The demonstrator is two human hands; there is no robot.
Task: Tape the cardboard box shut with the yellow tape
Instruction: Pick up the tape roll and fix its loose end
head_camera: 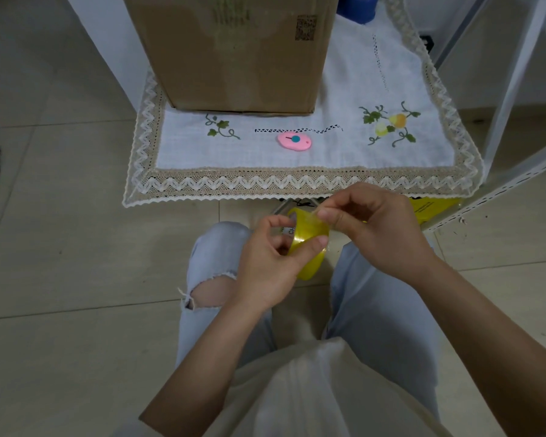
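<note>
The yellow tape roll (309, 244), glossy and translucent, sits gripped in the left hand (265, 263); right hand (375, 228) fingers pinch its loose end. Beyond the fingers, the cardboard box (234, 52) stands on a lace-edged desk (297, 181) cloth above tiled floor (60, 247).

Cardboard box (234, 48): QR code on upper right of front face, faint print beside it unreadable. Yellow tape (308, 244) core: letters "CH", rest hidden.
</note>
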